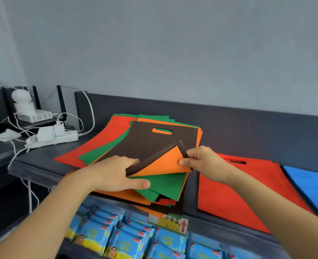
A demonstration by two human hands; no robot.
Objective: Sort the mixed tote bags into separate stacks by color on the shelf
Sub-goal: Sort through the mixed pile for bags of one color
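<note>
At the far left a white power strip (51, 140) with plugged-in chargers and loose cables lies on a lower ledge. Next to it, on the dark shelf (229, 139), sits the mixed pile of tote bags, red, green and orange sheets fanned out under a brown bag (147, 143). The left hand (113, 172) grips the brown bag's near edge, fingers on top and thumb lying along a green bag (165, 186). The right hand (203, 159) pinches the brown bag's corner between thumb and forefinger, peeled up off an orange bag (165, 163). To the right a red bag (238, 189) lies flat alone, with a blue bag (311, 184) just beside it at the frame's edge.
</note>
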